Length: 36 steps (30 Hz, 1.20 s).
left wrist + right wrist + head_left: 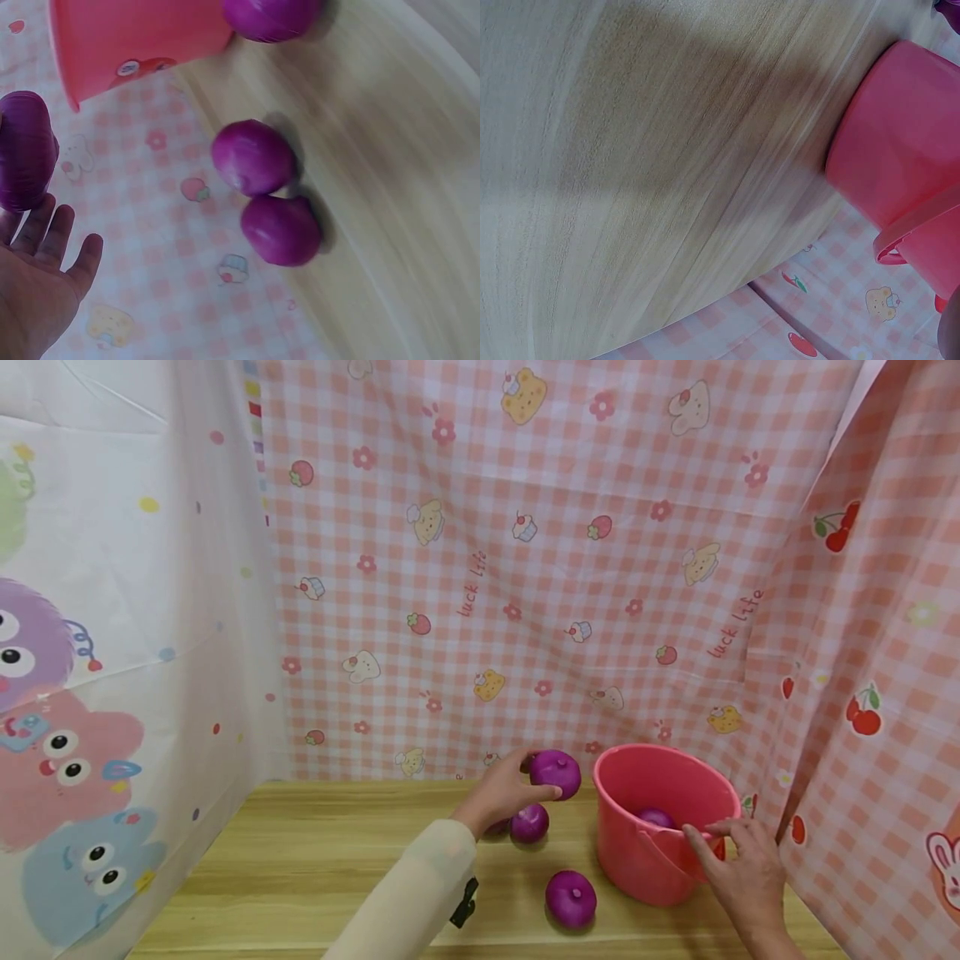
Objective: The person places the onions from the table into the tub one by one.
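My left hand (506, 789) grips a red onion (556, 774) in the air, left of the pink bucket (637, 860) and about level with its rim. The thumb lies below the onion in the head view. With thumb and fingers, my right hand (750, 868) holds the bucket at its near right rim. Inside the bucket a red onion (656, 818) shows in part. Another onion (571, 900) sits on the table in front of the bucket. Under my left hand stands one more onion (528, 823); beside it, a further onion (281, 230) shows whole in the left wrist view.
The wooden table (300, 860) ends at a pink checked curtain (465, 568) behind. A white printed sheet (210, 610) hangs at the left, and another checked curtain (885, 652) stands close to the bucket's right. A small black object (465, 903) shows beside my left sleeve.
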Available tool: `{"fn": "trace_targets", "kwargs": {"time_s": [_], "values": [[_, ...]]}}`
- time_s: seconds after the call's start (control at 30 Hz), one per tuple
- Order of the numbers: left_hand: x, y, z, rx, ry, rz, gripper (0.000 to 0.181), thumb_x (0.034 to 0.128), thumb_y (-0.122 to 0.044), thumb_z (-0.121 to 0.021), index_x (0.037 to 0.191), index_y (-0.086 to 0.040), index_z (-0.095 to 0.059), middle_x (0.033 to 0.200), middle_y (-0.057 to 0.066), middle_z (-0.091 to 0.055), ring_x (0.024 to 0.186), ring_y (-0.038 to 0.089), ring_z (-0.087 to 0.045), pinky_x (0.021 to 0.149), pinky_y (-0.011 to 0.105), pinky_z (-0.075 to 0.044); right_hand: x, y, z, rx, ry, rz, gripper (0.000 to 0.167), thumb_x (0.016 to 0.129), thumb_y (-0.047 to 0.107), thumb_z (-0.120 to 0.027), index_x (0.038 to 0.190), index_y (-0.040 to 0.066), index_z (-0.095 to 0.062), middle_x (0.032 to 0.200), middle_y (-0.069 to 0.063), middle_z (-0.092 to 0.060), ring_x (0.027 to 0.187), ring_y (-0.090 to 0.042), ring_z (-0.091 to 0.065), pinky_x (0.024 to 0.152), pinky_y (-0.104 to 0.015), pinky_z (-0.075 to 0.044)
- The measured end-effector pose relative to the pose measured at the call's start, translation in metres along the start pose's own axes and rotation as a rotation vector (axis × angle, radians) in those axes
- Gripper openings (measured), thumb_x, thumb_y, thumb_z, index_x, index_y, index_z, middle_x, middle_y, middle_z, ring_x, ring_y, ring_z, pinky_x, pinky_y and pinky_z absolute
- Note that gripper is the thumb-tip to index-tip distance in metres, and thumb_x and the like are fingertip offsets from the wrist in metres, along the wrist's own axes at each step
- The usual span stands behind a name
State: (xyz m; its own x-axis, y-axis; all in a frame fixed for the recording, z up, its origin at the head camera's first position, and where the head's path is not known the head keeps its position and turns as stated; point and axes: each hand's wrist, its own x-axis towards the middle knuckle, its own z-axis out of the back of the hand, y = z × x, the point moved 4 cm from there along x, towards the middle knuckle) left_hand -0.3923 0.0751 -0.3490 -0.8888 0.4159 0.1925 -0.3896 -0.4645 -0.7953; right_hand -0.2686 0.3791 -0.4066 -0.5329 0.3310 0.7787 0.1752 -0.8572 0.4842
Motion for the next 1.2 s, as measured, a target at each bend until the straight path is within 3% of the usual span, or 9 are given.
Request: {"fn": "trace_targets", "kwargs": {"time_s": [0.2, 0.4, 0.67, 0.87, 1.03, 1.2], "values": [[0.01, -0.02, -0.01, -0.027, -0.006, -0.006, 0.07, 0.081, -0.043, -0.081, 0.14, -0.02, -0.053, 0.129, 0.004, -0.062, 0.113, 0.02, -0.06, 0.096, 0.04, -0.051, -0.001, 0.0, 0.0, 0.012, -0.023, 0.034, 0.027, 0.069, 0.013, -0.09, 0.082, 0.003, -0.069, 0.086, -0.01, -0.059, 0.088, -0.026, -0.052, 0.077, -0.022, -0.036], [0.019, -0.039, -0.024, -0.067, -0.001, -0.058, 0.065, 0.0806, -0.035, -0.083, 0.136, -0.016, -0.056, 0.124, 0.003, -0.064, 0.106, 0.016, -0.062, 0.089, 0.032, -0.054, 0.0, 0.0, 0.0, 0.007, -0.022, 0.033, 0.027, 0.07, 0.013, -0.09, 0.083, 0.002, -0.069, 0.086, -0.01, -0.059, 0.088, -0.027, -0.052, 0.076, -0.026, -0.037], [0.027, -0.058, -0.045, -0.067, -0.017, -0.063, 0.061, 0.079, -0.032, -0.085, 0.131, -0.015, -0.059, 0.116, 0.0, -0.066, 0.099, 0.013, -0.063, 0.083, 0.026, -0.054, 0.0, -0.001, -0.001, 0.015, -0.032, 0.059, 0.027, 0.069, 0.013, -0.09, 0.081, 0.002, -0.068, 0.084, -0.011, -0.06, 0.087, -0.028, -0.052, 0.076, -0.028, -0.037], [0.029, -0.066, -0.062, -0.114, -0.003, -0.033, 0.06, 0.0785, -0.03, -0.086, 0.131, -0.018, -0.059, 0.114, -0.005, -0.064, 0.099, 0.012, -0.061, 0.084, 0.028, -0.055, -0.001, -0.001, -0.001, 0.026, -0.039, 0.083, 0.027, 0.068, 0.012, -0.09, 0.08, 0.003, -0.067, 0.083, -0.011, -0.058, 0.087, -0.028, -0.052, 0.075, -0.028, -0.037], [0.03, -0.07, -0.071, -0.041, 0.002, -0.053, 0.059, 0.0792, -0.035, -0.085, 0.13, -0.019, -0.06, 0.114, -0.006, -0.064, 0.101, 0.012, -0.061, 0.086, 0.028, -0.055, 0.0, -0.001, -0.001, 0.039, -0.041, 0.1, 0.028, 0.066, 0.009, -0.09, 0.08, 0.002, -0.066, 0.082, -0.011, -0.058, 0.086, -0.028, -0.051, 0.074, -0.028, -0.037], [0.031, -0.07, -0.075, -0.066, 0.042, -0.059, 0.061, 0.0828, -0.041, -0.08, 0.134, -0.019, -0.056, 0.115, -0.005, -0.065, 0.102, 0.013, -0.062, 0.086, 0.03, -0.055, 0.0, -0.002, 0.0, 0.035, -0.041, 0.091, 0.028, 0.067, 0.01, -0.091, 0.08, 0.003, -0.067, 0.083, -0.01, -0.059, 0.086, -0.028, -0.052, 0.076, -0.025, -0.036]]}}
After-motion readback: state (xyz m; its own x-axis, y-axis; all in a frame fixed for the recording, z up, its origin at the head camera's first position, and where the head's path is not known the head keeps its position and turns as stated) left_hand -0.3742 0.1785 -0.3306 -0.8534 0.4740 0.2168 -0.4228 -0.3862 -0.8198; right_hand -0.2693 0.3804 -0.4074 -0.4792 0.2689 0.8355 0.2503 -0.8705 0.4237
